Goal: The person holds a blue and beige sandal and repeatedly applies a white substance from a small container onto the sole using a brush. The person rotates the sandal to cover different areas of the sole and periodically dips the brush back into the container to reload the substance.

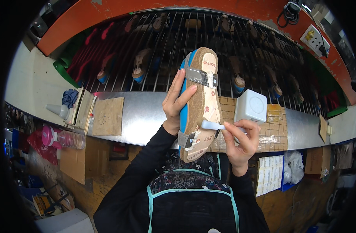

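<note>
My left hand (174, 99) grips a shoe on a blue last (201, 108) from its left side, with the bottom turned up. Around a pale insole board runs a brown, cork-like rim, and dark straps fold over the edge near both ends. Between the fingers of my right hand (243, 143) is a white-handled brush (213, 125), its pale head at the lower half of the shoe bottom. Whether its tip touches the surface I cannot tell. Right of the shoe, a white boxy container (251, 106) stands on a grid-marked cardboard sheet (273, 136).
Beyond the metal ledge (143, 105), several lasted shoes (141, 66) lie on a rack of metal rods (119, 73). A cardboard piece (108, 116) lies at the left, near a pink-lidded bottle (71, 139). A power socket (314, 40) is on the orange frame (259, 13).
</note>
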Demonstrator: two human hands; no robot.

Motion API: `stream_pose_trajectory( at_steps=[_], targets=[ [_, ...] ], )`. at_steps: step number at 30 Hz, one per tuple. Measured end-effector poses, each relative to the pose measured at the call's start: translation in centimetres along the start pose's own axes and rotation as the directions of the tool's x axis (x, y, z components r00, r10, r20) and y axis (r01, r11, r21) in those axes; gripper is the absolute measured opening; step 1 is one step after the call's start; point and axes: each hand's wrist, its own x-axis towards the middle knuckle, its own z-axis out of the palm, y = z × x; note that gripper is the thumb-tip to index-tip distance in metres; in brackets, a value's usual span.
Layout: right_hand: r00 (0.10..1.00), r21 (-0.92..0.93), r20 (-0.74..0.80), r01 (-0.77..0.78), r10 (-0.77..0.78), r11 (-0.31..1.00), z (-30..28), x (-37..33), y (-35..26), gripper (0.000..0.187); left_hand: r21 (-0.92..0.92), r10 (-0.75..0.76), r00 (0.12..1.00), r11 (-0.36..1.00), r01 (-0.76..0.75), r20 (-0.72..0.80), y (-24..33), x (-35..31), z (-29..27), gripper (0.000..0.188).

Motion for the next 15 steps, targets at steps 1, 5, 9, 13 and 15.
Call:
stream_pose_trajectory(
  at_steps=[1, 5, 9, 13, 15],
  targets=[
    [0.999, 0.027, 0.016, -0.051, 0.05, 0.998, 0.0, 0.1, 0.0, 0.026, -0.008, -0.013, 1.0, 1.0, 0.013, 0.003, -0.1, 0.0, 0.0, 0.05],
    [0.988, 0.071, -0.053, -0.14, 0.144, 0.988, 0.3, 1.1, 0.5, 0.025, -0.067, -0.003, 1.0, 0.998, 0.001, -0.017, -0.2, -0.4, 0.3, 0.052],
    [0.988, 0.008, -0.01, -0.154, 0.154, 0.988, 0.0, 1.4, 0.4, 0.025, -0.086, 0.028, 0.999, 0.996, -0.03, -0.029, -0.3, -0.7, 0.3, 0.052],
    [0.994, 0.006, 0.016, -0.109, 0.109, 0.994, -0.3, 0.8, 0.0, 0.026, -0.055, 0.055, 0.998, 0.997, -0.057, -0.028, -0.4, -0.7, 0.0, 0.048],
    [0.998, -0.005, 0.01, -0.07, 0.07, 0.998, -0.3, 0.5, -0.1, 0.028, -0.045, 0.052, 0.998, 0.998, -0.053, -0.024, -0.3, -0.6, -0.1, 0.046]
  ],
)
